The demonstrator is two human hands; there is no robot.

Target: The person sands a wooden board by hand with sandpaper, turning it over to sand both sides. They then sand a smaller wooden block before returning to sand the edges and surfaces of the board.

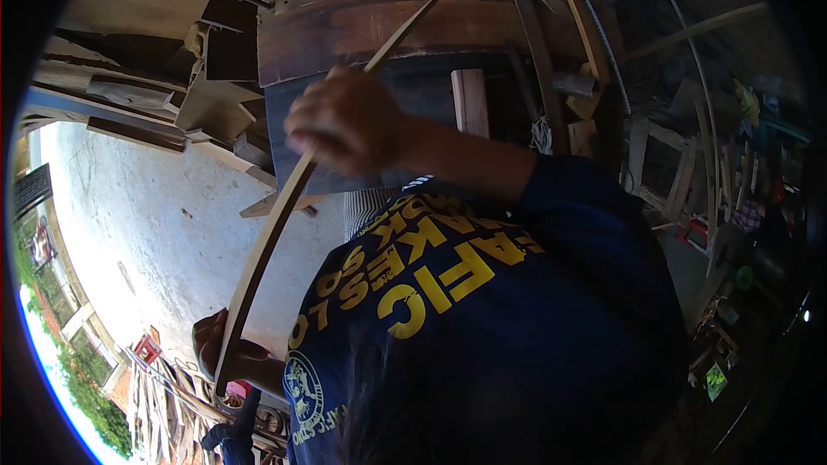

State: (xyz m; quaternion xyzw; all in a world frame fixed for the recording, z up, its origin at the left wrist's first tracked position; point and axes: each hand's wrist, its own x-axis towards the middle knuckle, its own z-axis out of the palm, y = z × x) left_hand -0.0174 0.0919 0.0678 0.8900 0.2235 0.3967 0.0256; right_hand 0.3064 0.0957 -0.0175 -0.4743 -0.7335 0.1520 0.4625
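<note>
A long, thin wooden strip (pixel 267 245) runs diagonally, with its pointed end over the bench at the top and its other end at the lower left. My right hand (pixel 345 125) is closed round its upper half, slightly blurred. Near the lower end, my left hand (pixel 228 349) grips the strip, its fingers partly hidden behind the wood. The strip passes in front of my body, beside my dark blue shirt (pixel 482 353) with yellow letters.
Beyond my right hand is a wooden workbench (pixel 319 34) with a short wood block (pixel 470 103) on it. Boards and offcuts (pixel 220 108) lie at the upper left. Wood scraps (pixel 155 405) are piled at the lower left. Frames and poles (pixel 680 164) stand on the right.
</note>
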